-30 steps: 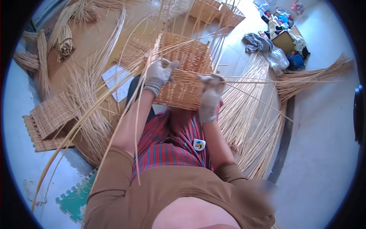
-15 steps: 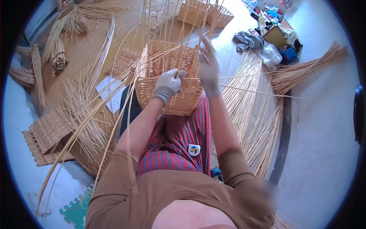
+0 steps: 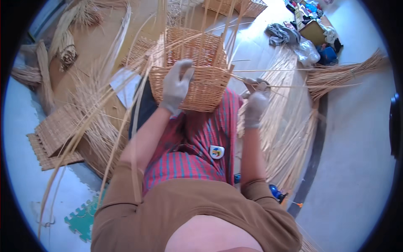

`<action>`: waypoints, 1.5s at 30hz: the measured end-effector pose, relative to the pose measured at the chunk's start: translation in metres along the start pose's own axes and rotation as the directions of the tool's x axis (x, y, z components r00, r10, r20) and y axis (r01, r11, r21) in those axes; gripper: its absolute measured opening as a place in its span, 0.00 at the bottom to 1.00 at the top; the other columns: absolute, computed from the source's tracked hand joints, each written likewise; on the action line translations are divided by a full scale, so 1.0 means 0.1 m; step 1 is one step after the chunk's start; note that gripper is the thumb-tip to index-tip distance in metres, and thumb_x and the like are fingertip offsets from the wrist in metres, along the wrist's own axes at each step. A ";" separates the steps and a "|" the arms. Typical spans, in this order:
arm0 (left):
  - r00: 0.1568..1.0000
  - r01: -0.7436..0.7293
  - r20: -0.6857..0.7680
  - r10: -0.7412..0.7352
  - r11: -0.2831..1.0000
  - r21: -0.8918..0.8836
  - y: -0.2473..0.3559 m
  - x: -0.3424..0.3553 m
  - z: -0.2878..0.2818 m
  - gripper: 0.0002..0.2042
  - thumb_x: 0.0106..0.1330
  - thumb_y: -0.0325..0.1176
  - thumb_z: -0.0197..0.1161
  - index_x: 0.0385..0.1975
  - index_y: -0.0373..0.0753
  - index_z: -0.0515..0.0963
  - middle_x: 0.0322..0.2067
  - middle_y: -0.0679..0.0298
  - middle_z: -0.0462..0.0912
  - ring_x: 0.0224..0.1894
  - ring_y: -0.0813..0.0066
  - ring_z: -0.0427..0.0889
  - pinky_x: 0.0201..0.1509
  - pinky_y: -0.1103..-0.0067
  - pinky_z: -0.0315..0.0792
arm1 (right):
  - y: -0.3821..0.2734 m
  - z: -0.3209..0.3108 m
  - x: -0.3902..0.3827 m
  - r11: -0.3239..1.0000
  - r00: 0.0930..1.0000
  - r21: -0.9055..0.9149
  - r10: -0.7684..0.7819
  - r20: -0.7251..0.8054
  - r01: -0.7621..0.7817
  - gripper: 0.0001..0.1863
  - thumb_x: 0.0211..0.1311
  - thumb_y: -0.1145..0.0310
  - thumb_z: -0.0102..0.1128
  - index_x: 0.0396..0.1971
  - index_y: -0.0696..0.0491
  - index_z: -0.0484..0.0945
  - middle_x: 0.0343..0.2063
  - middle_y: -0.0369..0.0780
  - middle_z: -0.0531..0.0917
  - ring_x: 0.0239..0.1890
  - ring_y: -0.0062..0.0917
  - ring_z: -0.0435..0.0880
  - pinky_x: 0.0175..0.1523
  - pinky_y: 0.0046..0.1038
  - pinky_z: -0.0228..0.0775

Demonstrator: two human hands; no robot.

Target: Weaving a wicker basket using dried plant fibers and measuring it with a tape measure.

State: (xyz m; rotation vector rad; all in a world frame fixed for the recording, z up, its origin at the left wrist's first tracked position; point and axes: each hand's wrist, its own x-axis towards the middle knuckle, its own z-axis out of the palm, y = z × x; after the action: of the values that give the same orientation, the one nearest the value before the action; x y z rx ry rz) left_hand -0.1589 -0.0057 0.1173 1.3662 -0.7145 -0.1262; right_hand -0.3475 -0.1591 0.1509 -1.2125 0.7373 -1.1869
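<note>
A square basket (image 3: 194, 93) of woven tan cane rests on my lap, with unwoven upright stakes (image 3: 222, 33) rising from its rim. My left hand (image 3: 175, 87), in a pale work glove, lies against the front wall with its fingertips at the rim, closed on the basket. My right hand (image 3: 257, 101), gloved too, is off the basket's right corner, its fingers closed on a thin cane strand (image 3: 239, 78) that runs out from that corner. Further strands stick out to the right past this hand. Long loose strands (image 3: 90, 122) trail from the basket's left side.
Loose cane (image 3: 277, 109) spreads over the floor at right, by a tied bundle (image 3: 344, 75). Woven panels (image 3: 58, 130) lie at left. A box of mixed items (image 3: 312, 31), a clear plastic bag (image 3: 307, 52) and finished-looking baskets (image 3: 252, 7) stand at the back.
My right hand has come down from among the upright stakes to the basket's right side, with a strand in it. My left hand has shifted left along the rim.
</note>
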 end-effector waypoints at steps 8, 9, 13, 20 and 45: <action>0.891 0.166 -0.419 -0.176 0.984 -0.060 0.27 -0.19 -1.29 0.11 0.65 0.29 0.69 0.46 0.36 0.83 0.36 0.62 0.86 0.39 0.75 0.85 0.41 0.81 0.80 | 0.33 0.49 -0.86 0.906 0.786 -0.421 0.237 0.571 0.032 0.09 0.64 0.74 0.60 0.43 0.56 0.81 0.32 0.39 0.85 0.34 0.25 0.85 0.39 0.25 0.79; 0.928 0.030 -0.343 0.149 0.885 0.464 0.05 -0.35 -1.51 0.11 0.67 0.30 0.68 0.46 0.35 0.83 0.38 0.62 0.86 0.41 0.74 0.85 0.43 0.80 0.80 | 0.10 0.79 -1.09 0.918 0.692 -0.376 0.188 0.697 0.129 0.07 0.64 0.69 0.59 0.40 0.50 0.81 0.31 0.45 0.85 0.37 0.38 0.86 0.44 0.38 0.78; 0.915 0.403 -0.145 -0.377 0.866 0.297 -0.30 -0.83 -1.74 0.22 0.74 0.42 0.56 0.58 0.30 0.75 0.43 0.58 0.85 0.44 0.73 0.85 0.50 0.76 0.80 | -0.19 1.56 -1.58 0.713 0.201 0.328 -0.548 0.812 0.620 0.13 0.55 0.67 0.66 0.41 0.50 0.83 0.37 0.41 0.85 0.47 0.36 0.83 0.59 0.38 0.71; 0.971 -0.172 0.236 0.041 0.805 0.568 1.03 -0.21 -1.11 0.16 0.76 0.43 0.57 0.48 0.35 0.78 0.22 0.71 0.72 0.21 0.83 0.72 0.23 0.83 0.68 | -0.30 1.31 -1.45 0.700 -0.095 0.148 -0.114 0.989 0.698 0.16 0.53 0.52 0.65 0.19 0.47 0.77 0.19 0.38 0.79 0.29 0.34 0.82 0.42 0.35 0.70; 0.984 0.176 -0.049 -0.171 0.977 0.120 -0.31 0.27 -0.80 0.29 0.55 0.35 0.79 0.55 0.33 0.74 0.46 0.58 0.83 0.47 0.68 0.82 0.54 0.73 0.76 | 0.21 0.92 0.03 0.916 0.944 -0.368 -0.033 0.327 0.159 0.07 0.68 0.75 0.61 0.42 0.54 0.84 0.33 0.30 0.84 0.37 0.12 0.79 0.46 0.18 0.72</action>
State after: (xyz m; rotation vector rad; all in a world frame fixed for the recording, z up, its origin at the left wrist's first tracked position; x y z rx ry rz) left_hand -0.0850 0.0422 0.0967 1.5456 -0.5772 -0.1962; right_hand -0.2562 -0.1352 0.1542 -1.7452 0.6942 -0.9135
